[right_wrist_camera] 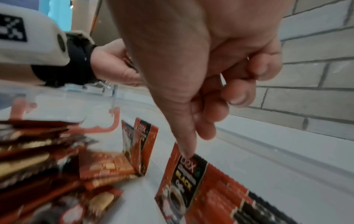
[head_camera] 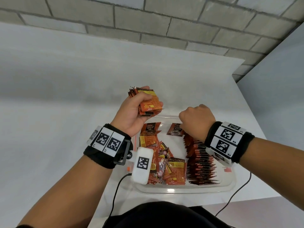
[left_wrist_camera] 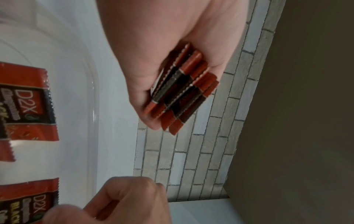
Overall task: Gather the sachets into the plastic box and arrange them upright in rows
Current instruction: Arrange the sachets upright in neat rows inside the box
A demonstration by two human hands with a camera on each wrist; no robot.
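My left hand [head_camera: 148, 99] grips a thick stack of orange and black sachets [head_camera: 148, 102] above the far left corner of the clear plastic box [head_camera: 181, 190]; the stack's edges [left_wrist_camera: 184, 91] show in the left wrist view. My right hand [head_camera: 195, 119] has its fingers curled, and its thumb tip presses the top edge of the front sachet [right_wrist_camera: 184, 171] of an upright row [head_camera: 200, 162] along the box's right side. Loose sachets [head_camera: 161, 162] lie piled in the box's left half. Two more sachets [head_camera: 150, 129] lean near the far wall.
The box stands on a white table [head_camera: 65, 96] near its front edge, with a grey brick wall [head_camera: 164, 22] behind. An orange latch [right_wrist_camera: 113, 125] hangs on the box's left wall. Black cables [head_camera: 115, 195] run off the table's front. A white panel [head_camera: 279, 79] stands at right.
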